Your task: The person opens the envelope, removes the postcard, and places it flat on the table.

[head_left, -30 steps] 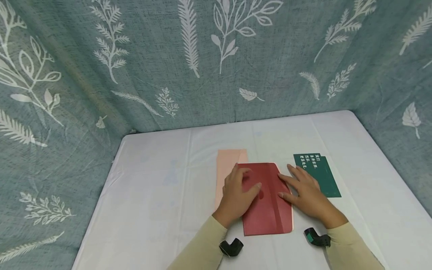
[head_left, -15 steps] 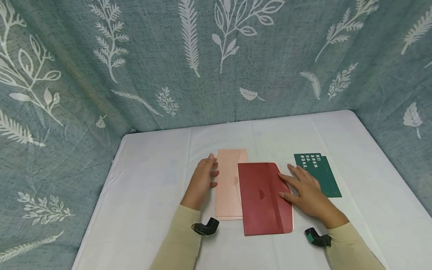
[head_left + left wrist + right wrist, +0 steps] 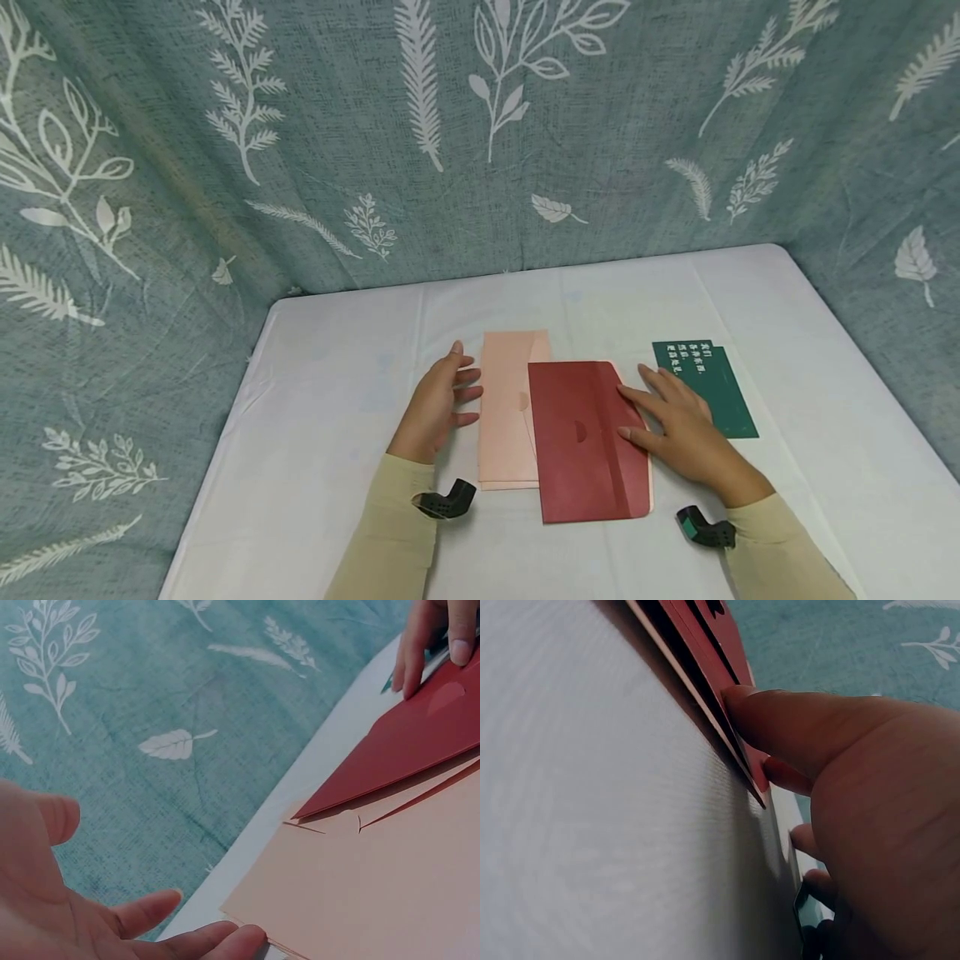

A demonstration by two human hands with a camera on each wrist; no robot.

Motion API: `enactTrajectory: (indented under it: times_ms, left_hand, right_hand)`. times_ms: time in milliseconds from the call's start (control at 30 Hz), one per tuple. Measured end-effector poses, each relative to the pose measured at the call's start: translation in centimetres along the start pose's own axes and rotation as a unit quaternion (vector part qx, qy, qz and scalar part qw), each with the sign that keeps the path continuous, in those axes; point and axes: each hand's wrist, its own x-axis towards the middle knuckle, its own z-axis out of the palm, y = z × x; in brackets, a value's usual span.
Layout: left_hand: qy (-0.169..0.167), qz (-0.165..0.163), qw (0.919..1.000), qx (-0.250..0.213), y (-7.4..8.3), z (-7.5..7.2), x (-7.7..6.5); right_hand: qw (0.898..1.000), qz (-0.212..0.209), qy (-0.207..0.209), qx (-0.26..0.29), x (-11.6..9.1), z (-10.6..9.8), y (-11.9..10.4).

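Observation:
In the head view a red envelope (image 3: 573, 442), with a flap strip and a small half-round notch, lies over the right part of a stack of pale pink envelopes (image 3: 504, 417). My left hand (image 3: 437, 404) stands on its side by the stack's left edge, fingers spread and fingertips right at that edge. The left wrist view shows these fingers (image 3: 195, 941) at the pink corner. My right hand (image 3: 682, 429) rests at the red envelope's right edge. In the right wrist view its thumb (image 3: 780, 724) touches the red flap side, where several layered edges show.
Two green cards (image 3: 723, 400), one with white writing, overlap on the table to the right, partly under my right hand. A white cloth (image 3: 337, 417) covers the table. A teal leaf-patterned curtain (image 3: 450, 217) stands along the back and both sides.
My left hand has lifted off the red envelope and moved left to the pink envelopes' left edge, then slightly further left with fingers spreading. My right hand stays in place.

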Motion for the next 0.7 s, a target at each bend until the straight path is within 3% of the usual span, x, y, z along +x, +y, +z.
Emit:
enactTrajectory:
  times_ms: [367, 700]
  left_hand:
    - [-0.025, -0.007, 0.9997, -0.006, 0.07, -0.40, -0.08]
    - [-0.021, -0.004, 0.9998, 0.004, 0.10, -0.42, -0.10]
  right_hand:
    - [1.000, -0.001, 0.003, 0.001, -0.06, 0.03, -0.10]
    - [1.000, -0.001, 0.000, 0.003, 0.01, -0.05, 0.04]
